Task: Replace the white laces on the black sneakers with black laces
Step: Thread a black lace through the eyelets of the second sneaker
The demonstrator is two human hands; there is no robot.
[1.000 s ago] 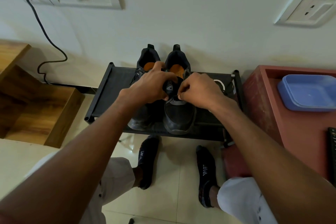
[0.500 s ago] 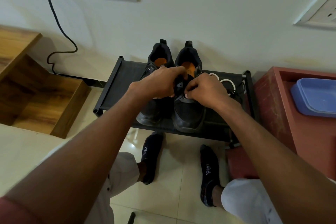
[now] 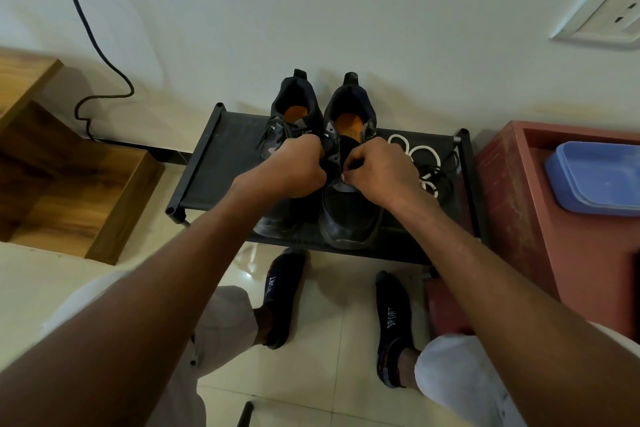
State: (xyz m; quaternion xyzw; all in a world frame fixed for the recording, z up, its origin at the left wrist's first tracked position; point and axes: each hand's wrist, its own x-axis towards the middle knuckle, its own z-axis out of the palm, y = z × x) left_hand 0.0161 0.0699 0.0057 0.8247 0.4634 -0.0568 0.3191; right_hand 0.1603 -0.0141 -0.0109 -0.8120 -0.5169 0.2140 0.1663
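Note:
Two black sneakers stand side by side on a low black rack, heels to the wall. The left sneaker shows black laces. My left hand grips the left side of the right sneaker at its tongue. My right hand pinches something small at the sneaker's eyelets; what it holds is hidden by the fingers. A coiled white lace lies on the rack to the right, with a loose black lace beside it.
A red cabinet with a blue plastic tub stands at the right. Wooden steps sit at the left. A black cable hangs from the wall sockets. My socked feet rest on the tiled floor.
The view has shifted a little down and right. Both hands stay on the right sneaker, with the right hand's fingers working slightly at the eyelets.

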